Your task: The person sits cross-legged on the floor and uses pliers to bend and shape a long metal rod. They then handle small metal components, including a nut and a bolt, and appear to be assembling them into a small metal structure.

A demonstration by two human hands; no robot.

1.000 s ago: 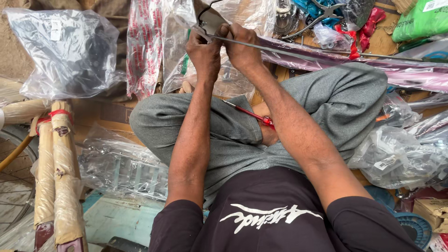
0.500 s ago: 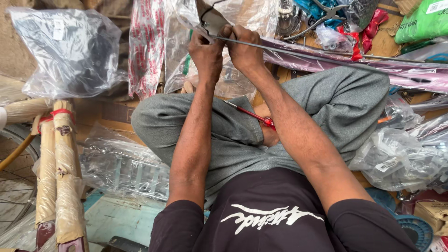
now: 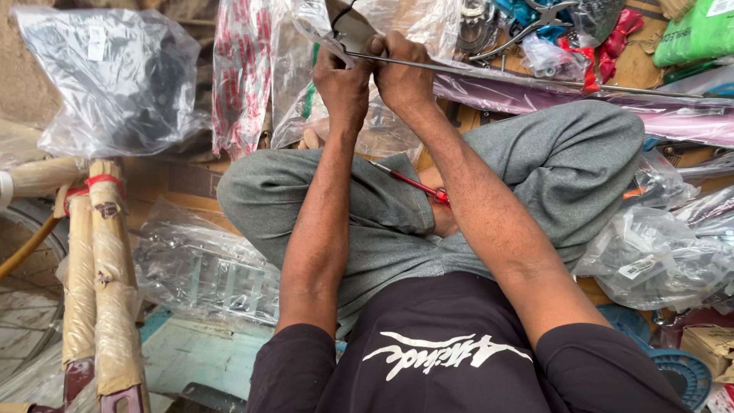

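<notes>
I sit cross-legged in grey trousers, both arms stretched forward. My left hand and my right hand are side by side, both closed around the near end of a thin metal rod that runs off to the right over a long purple part wrapped in plastic. A clear plastic wrapper hangs at the rod's end above my left hand. A red-handled tool lies on my lap between my knees.
A bag of dark parts hangs at upper left. Paper-wrapped bicycle frame tubes stand at left beside a wheel rim. Bagged metal parts lie by my left knee, more bags at right. A green packet is at top right.
Both hands have stayed on the rod's end, shifting only slightly. Nothing else has moved.
</notes>
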